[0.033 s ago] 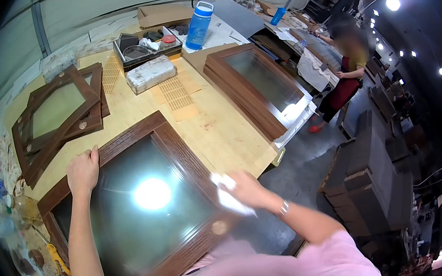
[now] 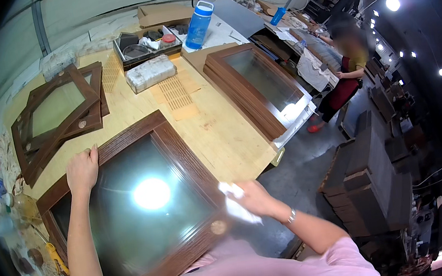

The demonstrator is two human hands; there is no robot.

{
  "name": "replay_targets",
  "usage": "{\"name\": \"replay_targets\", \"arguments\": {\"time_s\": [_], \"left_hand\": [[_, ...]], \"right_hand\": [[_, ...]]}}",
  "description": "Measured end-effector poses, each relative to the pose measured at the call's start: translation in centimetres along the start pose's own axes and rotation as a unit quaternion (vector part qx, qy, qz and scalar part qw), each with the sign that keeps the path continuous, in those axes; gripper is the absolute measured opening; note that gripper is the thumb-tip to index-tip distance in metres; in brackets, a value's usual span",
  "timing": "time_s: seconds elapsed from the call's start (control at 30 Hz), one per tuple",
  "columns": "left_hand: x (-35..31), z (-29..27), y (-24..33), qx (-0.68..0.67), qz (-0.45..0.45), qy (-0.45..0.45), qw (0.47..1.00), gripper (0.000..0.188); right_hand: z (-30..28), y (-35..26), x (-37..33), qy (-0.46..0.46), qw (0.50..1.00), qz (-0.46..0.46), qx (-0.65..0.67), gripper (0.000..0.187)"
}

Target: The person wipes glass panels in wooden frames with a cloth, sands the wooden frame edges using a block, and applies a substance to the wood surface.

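Note:
A brown wood-framed glass cabinet door (image 2: 149, 224) lies tilted in front of me, its near edge against my pink shirt. My left hand (image 2: 82, 169) is closed round the door's far-left rail. In my right hand (image 2: 256, 197) is a bunched white cloth (image 2: 240, 207), held at the outer edge of the door's right side. Whether the cloth presses on the wood there, I cannot tell. A bright light reflects in the glass. Near the right corner of the frame is a round pale spot (image 2: 219, 227).
More framed doors (image 2: 60, 130) lie crossed at the left, and stacked ones (image 2: 254, 90) at the right. Beyond are a wrapped block (image 2: 151, 73), a box of small items (image 2: 147, 53) and a blue bottle (image 2: 200, 26). A screwdriver (image 2: 56, 257) lies left. A co-worker (image 2: 343, 76) stands farther right.
My right hand has moved a little right and toward me with the white cloth, along the door's edge. My left hand stays on the far-left rail.

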State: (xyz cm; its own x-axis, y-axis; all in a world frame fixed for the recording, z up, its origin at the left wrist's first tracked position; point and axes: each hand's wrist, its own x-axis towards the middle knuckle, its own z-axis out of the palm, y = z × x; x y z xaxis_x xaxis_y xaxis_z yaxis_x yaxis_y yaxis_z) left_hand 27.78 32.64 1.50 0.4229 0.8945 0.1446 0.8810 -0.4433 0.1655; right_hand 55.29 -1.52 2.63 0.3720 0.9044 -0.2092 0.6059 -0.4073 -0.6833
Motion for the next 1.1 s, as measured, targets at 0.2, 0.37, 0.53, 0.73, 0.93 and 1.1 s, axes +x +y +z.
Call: {"name": "replay_targets", "arguments": {"time_s": [0.2,0.37,0.53,0.73,0.93,1.1], "left_hand": [[0.1,0.2,0.7,0.003,0.020,0.015,1.000,0.059],[0.4,0.4,1.1,0.000,0.021,0.001,1.000,0.060],[0.3,0.4,0.6,-0.001,0.016,-0.007,1.000,0.061],[1.1,1.2,-0.3,-0.025,0.019,-0.015,0.999,0.059],[-4.2,-1.9,6.5,-0.275,0.194,0.089,0.937,0.014],[-16.2,-8.4,17.5,-0.330,0.434,-0.083,0.834,0.050]], "right_hand": [[0.1,0.9,0.0,0.006,0.999,0.030,0.013,0.030],[0.6,-0.6,5.5,0.055,0.997,0.009,0.060,0.031],[-0.5,1.1,-3.3,0.006,0.999,0.033,-0.012,0.037],[-5.1,1.6,-10.7,0.138,0.965,0.117,-0.189,0.020],[-4.3,0.1,-8.7,0.322,0.937,-0.018,0.137,0.033],[-0.2,-5.6,-4.0,0.132,0.884,-0.091,0.440,0.045]]}}
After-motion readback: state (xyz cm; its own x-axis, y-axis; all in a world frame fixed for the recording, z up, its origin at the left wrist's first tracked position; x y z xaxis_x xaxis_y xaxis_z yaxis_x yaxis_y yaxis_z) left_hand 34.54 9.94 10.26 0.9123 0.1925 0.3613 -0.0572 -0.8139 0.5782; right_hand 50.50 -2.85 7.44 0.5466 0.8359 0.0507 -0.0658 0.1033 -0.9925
